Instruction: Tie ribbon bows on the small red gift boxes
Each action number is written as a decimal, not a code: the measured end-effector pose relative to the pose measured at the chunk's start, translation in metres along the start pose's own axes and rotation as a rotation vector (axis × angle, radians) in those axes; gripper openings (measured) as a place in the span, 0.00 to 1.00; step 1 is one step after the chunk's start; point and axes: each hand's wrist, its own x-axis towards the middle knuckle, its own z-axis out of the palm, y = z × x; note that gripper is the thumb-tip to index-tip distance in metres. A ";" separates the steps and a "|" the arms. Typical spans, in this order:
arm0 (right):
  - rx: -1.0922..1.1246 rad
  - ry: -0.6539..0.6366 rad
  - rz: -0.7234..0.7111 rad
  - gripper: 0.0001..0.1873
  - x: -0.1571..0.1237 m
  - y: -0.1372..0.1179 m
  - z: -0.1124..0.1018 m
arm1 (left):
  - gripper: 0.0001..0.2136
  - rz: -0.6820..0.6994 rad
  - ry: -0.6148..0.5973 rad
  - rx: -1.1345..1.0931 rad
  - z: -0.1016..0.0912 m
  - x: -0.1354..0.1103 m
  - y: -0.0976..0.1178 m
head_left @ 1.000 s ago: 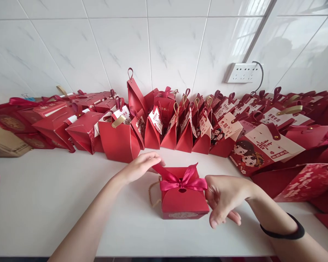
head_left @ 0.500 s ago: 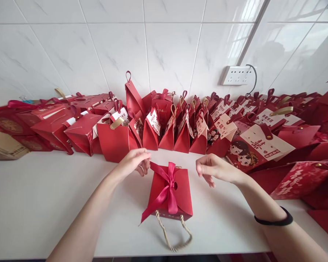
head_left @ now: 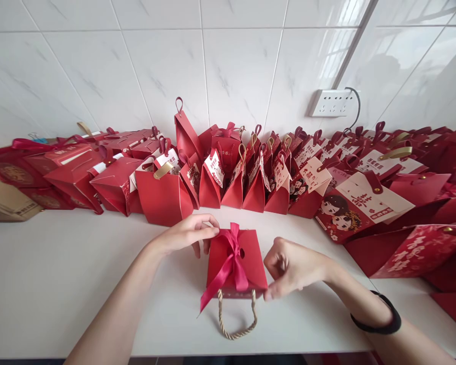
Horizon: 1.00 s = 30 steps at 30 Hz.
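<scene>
Now the left hand (head_left: 186, 234) curls loosely, fingertips touching the red box (head_left: 251, 261) at its top left corner. Right hand (head_left: 289, 266), fingers bent, pinches its lower right corner

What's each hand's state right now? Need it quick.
Left hand: closed, pinching the far left corner of the box.
Right hand: closed, pinching the box's near right corner.

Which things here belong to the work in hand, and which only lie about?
In hand: red box, ribbon, rope handle, left hand, right hand.
Lying about: row of red gift bags, brown paper bag, wall socket.
</scene>
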 end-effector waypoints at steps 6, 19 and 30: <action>0.016 0.450 -0.070 0.17 0.007 0.007 -0.019 | 0.18 -0.034 -0.085 0.014 -0.005 0.000 -0.002; -0.111 0.513 -0.325 0.56 0.023 0.023 -0.008 | 0.12 -0.086 -0.256 0.092 -0.004 -0.001 -0.004; -0.401 0.699 -0.573 0.49 0.027 0.024 0.002 | 0.10 -0.198 -0.332 0.224 0.000 0.000 -0.010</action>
